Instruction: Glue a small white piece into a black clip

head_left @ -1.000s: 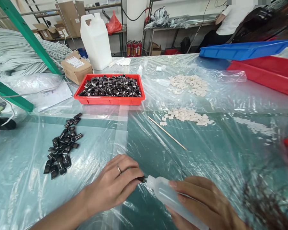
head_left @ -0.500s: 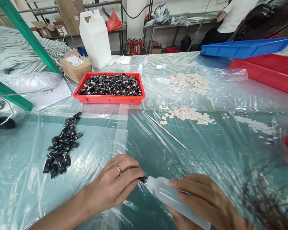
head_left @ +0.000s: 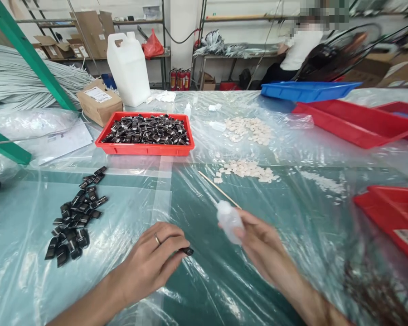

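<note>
My left hand (head_left: 153, 260), with a ring on one finger, rests on the plastic-covered table and pinches a small black part (head_left: 187, 250) at its fingertips. My right hand (head_left: 263, 246) holds a small translucent squeeze bottle (head_left: 229, 220), lifted and tilted with its nozzle pointing up and left, apart from the black part. A thin wooden stick (head_left: 219, 189) lies just beyond the bottle. A loose heap of black parts (head_left: 74, 216) lies to the left of my left hand.
A red tray (head_left: 144, 148) of black parts stands at centre back, with a white jug (head_left: 128, 68) and a cardboard box (head_left: 98, 101) behind it. Two piles of white pieces (head_left: 246, 168) (head_left: 248, 127) lie mid-table. Red trays (head_left: 391, 213) (head_left: 353, 122) and a blue tray (head_left: 306, 90) sit right. A person stands far back.
My right hand lifted the bottle up and away from the black part, which its nozzle was touching. My left hand kept its pinch. The camera tilted up and right.
</note>
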`<state>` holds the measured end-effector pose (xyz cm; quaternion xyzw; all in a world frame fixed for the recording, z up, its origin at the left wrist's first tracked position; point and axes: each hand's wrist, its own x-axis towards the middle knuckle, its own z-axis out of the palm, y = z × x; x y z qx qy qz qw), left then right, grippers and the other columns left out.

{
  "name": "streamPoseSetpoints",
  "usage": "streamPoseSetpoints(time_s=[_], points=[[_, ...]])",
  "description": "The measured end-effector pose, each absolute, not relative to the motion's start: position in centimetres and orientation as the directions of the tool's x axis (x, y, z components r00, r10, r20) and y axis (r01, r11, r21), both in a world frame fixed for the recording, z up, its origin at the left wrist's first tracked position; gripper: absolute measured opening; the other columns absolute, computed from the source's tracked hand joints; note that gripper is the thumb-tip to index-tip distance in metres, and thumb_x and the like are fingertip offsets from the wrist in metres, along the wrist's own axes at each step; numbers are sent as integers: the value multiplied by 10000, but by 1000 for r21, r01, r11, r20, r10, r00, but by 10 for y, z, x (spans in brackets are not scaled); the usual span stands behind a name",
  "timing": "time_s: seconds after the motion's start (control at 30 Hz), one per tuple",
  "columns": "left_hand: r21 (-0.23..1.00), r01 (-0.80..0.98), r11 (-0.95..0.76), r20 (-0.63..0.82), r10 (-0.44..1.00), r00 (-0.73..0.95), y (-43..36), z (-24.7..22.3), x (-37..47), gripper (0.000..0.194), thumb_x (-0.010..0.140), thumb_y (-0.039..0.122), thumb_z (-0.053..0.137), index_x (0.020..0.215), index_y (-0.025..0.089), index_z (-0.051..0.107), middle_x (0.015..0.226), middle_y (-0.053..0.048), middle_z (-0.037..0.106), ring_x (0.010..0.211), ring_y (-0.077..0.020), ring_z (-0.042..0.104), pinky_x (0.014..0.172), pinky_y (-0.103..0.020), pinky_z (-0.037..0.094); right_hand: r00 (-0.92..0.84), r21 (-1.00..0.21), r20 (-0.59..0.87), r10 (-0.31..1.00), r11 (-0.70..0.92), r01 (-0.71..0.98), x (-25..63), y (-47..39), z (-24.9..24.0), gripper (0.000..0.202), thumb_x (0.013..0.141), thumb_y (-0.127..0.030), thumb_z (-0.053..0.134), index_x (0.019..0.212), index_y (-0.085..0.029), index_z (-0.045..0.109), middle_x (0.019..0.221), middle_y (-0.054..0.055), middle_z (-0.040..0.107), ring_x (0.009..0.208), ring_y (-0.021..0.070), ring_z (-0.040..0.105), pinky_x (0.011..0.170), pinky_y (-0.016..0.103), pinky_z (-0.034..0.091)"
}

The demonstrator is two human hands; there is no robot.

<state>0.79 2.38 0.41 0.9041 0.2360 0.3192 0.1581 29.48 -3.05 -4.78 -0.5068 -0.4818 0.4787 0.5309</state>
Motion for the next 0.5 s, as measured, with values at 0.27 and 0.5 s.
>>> streamPoseSetpoints(time_s=[0.27, 0.5], points=[[484, 390, -783, 519, 616, 593, 38, -5, 1, 140, 1063, 372, 517, 1112, 276, 607, 1002, -8, 683, 914, -164, 707, 787, -256, 640, -128, -920, 127, 984, 165, 354, 288, -9, -51, 320, 902, -444, 982, 1207, -378, 910, 1191, -11, 984, 1134, 320, 955, 1047, 473, 761], [408, 467, -785, 570, 618, 541, 45, -13, -1, 156, 1034, 407, 526, 1073, 283, 611, 997, 7, 708, 872, -197, 742, 744, -300, 658, -189, -852, 204, 960, 270, 449, 334, 10, -30, 495, 875, -576, 1031, 1300, -347, 924, 1350, 37, 957, 1278, 329, 944, 1031, 471, 785]])
